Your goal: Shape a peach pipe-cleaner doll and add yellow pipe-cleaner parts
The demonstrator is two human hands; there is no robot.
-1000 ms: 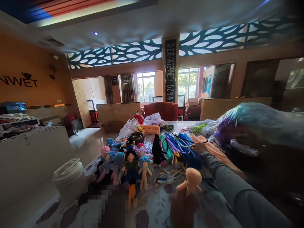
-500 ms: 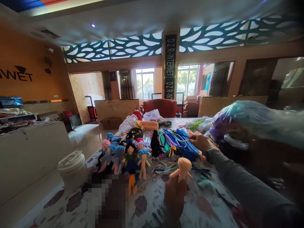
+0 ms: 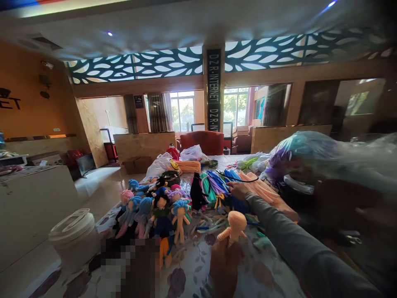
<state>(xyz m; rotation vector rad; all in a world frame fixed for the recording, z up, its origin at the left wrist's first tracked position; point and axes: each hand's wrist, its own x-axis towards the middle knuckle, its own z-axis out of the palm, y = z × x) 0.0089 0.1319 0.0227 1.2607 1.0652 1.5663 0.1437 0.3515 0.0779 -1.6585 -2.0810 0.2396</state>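
Observation:
My left hand [image 3: 226, 265] is wrapped round the lower part of a peach doll body [image 3: 236, 225] made of fuzzy pipe cleaners. The doll stands upright, with a round head and two stubby arms. Stretched forward, my right hand [image 3: 239, 191] is at the pile of blue pipe cleaners [image 3: 237, 204], its fingertips drawn together among the stems. What they hold, if anything, is too small to make out. A black pipe cleaner [image 3: 245, 179] lies just beyond that hand. Peach pipe cleaners [image 3: 266, 190] lie right of it, green ones [image 3: 211, 193] to its left.
Several finished dolls [image 3: 161, 207] crowd the table's left side. A white lidded bucket [image 3: 74, 234] stands at the left edge. Large plastic bags [image 3: 300, 151] bulge at the right. Short pipe-cleaner pieces [image 3: 207, 227] are scattered on the flowered tablecloth [image 3: 192, 265].
My right hand has moved left and lower over the blue pipe cleaners; the pale stem at its fingers no longer shows. My left hand keeps the doll body. The view has turned slightly right.

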